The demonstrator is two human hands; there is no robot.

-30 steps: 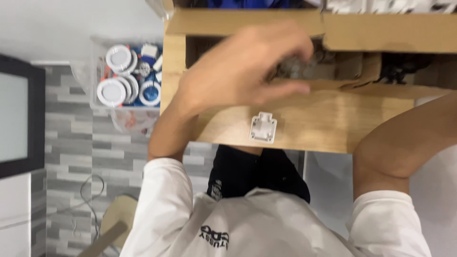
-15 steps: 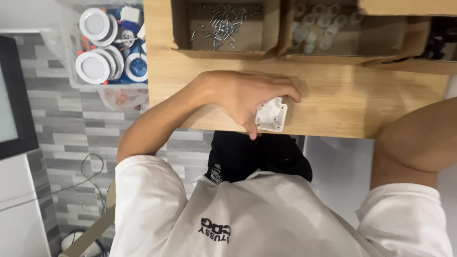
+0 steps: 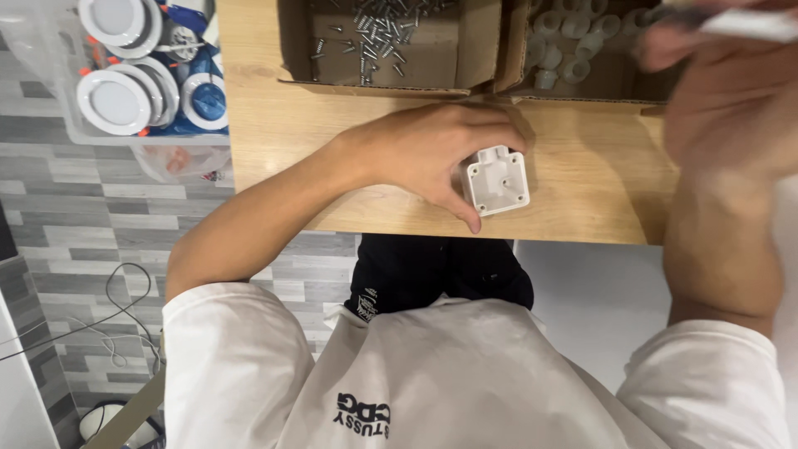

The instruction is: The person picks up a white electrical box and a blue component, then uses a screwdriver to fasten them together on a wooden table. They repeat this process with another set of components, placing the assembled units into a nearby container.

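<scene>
White square plastic box [image 3: 496, 179] lay open side up near the front edge of the pale wooden worktop [image 3: 332, 166], the left hand [image 3: 432, 154] clamped around it, seemingly to steady it. The right hand [image 3: 731, 100] hung blurred well apart, its grip impossible to tell. Behind stood a cardboard box of loose metal screws [image 3: 303, 50]; grey floor tiles [image 3: 83, 216] lay below.

White short-sleeved T-shirt [image 3: 465, 374], dark printed lettering on chest; black trousers [image 3: 440, 270]; bare forearms, no gloves.
</scene>
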